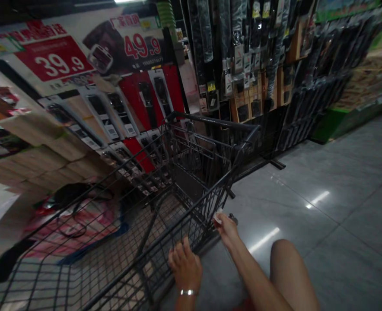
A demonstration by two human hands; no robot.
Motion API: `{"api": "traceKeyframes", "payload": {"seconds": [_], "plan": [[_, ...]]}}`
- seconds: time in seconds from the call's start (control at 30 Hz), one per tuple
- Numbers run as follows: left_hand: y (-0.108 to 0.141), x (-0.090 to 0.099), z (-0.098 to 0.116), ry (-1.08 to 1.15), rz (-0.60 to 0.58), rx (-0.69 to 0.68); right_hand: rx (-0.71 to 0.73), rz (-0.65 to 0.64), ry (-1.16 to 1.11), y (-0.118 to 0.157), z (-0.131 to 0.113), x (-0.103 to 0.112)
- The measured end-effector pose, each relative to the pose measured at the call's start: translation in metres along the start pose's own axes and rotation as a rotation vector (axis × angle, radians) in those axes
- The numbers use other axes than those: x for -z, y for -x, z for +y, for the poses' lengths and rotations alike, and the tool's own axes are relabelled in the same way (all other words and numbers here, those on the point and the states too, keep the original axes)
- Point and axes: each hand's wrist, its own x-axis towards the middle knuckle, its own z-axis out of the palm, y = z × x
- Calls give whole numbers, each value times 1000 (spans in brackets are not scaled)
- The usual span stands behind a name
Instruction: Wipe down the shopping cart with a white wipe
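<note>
A dark metal shopping cart [207, 190] stands in front of me. My left hand [186, 265], with a silver band at the wrist, is at the wire side of the cart, its fingers curled against the wires. Further right, near the cart's rear corner, my right hand [226, 229] pinches a small white wipe-like piece [218, 216] against or close to the wires. Most of that white piece is hidden by the fingers, so its exact kind is unclear.
Packaged belts [102, 114] hang on a display under a price sign [55, 58]. More wrapped dark goods [239, 56] hang behind the cart. A pink bundle [84, 211] shows through the cart wires at left. Grey tiled floor [307, 224] stretches to the right.
</note>
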Motion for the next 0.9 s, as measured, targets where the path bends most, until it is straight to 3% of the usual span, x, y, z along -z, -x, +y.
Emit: {"api": "traceKeyframes", "payload": {"seconds": [0.2, 0.37, 0.47, 0.57, 0.7, 0.9], "plan": [[3, 11, 4, 108, -52, 23, 73, -42, 42, 9, -23, -5], [11, 31, 21, 196, -25, 74, 131, -72, 50, 17, -30, -7], [8, 44, 36, 284, 1, 17, 261, -55, 46, 23, -36, -11], [-7, 50, 48, 376, -27, -59, 478, -12, 189, 27, -43, -17], [-25, 40, 52, 357, -124, -95, 697, 20, 423, 24, -39, -17], [-25, 16, 47, 164, -171, -148, 744, 28, 503, 18, -18, -7]]}}
